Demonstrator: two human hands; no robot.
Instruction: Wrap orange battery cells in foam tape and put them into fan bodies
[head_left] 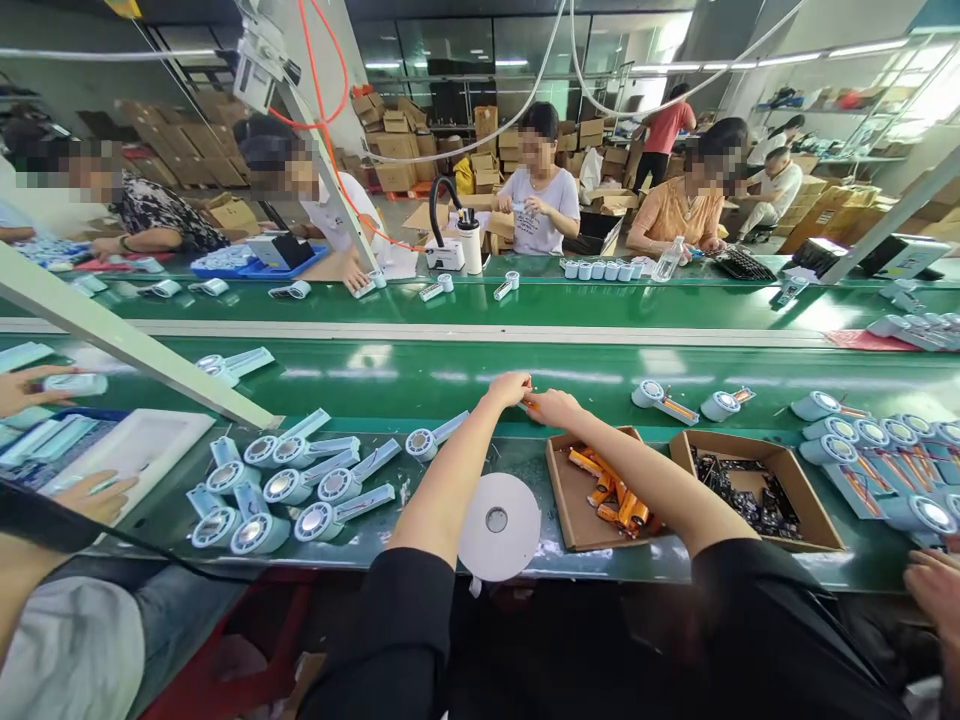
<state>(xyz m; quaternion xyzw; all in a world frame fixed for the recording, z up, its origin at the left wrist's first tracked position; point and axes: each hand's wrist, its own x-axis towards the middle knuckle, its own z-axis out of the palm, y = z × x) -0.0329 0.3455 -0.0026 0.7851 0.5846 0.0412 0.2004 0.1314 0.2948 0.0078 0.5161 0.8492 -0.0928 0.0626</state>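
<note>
Both arms reach forward over the green conveyor belt. My left hand [511, 388] and my right hand [553, 407] nearly meet, fingers closed in a pinch. Whatever lies between them is small and mostly hidden by the fingers. Below the forearms sits a white roll of tape [499, 525] on the bench edge. Under my right forearm, a cardboard tray [559, 500] contains orange battery-like cylinders [619, 498]. To the left of my left forearm, a light-blue round-headed housing with an open handle [424, 444] lies near several similar housings [285, 487].
A second cardboard box [814, 520] holds small black parts [750, 490]. More housings [870, 435] crowd the right end; two [649, 394] lie on the belt. A slanted metal post [150, 345] stands left. Co-workers' hands [94, 495] are at both sides, and people sit opposite.
</note>
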